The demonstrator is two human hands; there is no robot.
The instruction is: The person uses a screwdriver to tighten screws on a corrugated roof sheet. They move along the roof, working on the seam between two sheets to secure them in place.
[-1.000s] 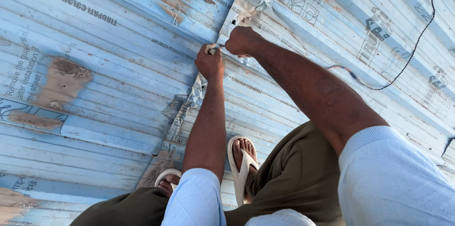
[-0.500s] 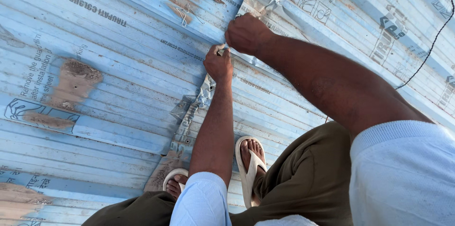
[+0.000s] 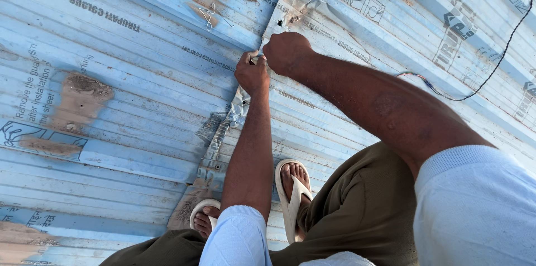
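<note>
Both hands mid-frame: left hand pinches silvery tape strip on roof seam; right hand fisted, contents unclear. Best pressed flat, bubble-free.

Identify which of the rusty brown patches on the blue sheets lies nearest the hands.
The small streaked patch above the left hand; the larger patches lie far left.

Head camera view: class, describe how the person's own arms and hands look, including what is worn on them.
Both arms are bare from the upper arm down, with short pale blue sleeves of ribbed-edged fabric. The left hand and right hand are bare: no gloves, rings or watch visible.
</note>
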